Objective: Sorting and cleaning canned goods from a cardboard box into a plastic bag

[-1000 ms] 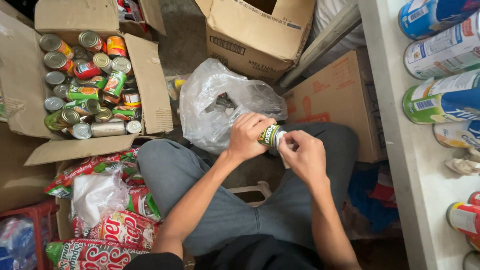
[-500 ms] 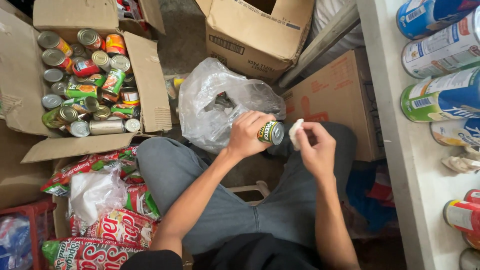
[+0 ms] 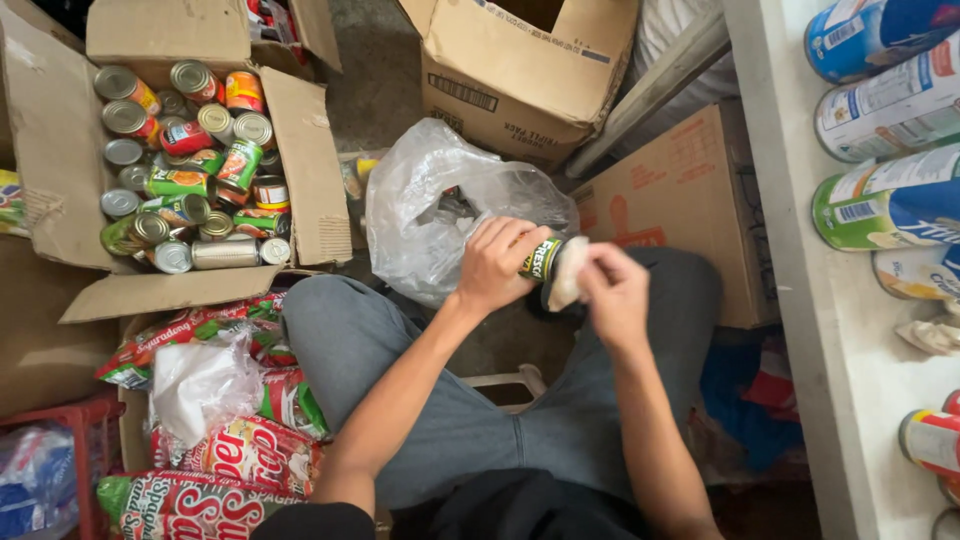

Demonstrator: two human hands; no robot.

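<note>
My left hand grips a small green-labelled tin can, held on its side above my lap. My right hand presses a whitish cloth or tissue against the can's end. Both hands meet just in front of a crumpled clear plastic bag on the floor. I sit with grey-trousered knees spread below the hands.
An open cardboard box at the left holds several tins. Snack packets lie at lower left. Another open box stands ahead, a flat carton at the right. A white shelf with large canisters runs along the right edge.
My right hand drew away from the can with the cloth half a second ago and has come back onto its end. The left hand has kept hold of the can.
</note>
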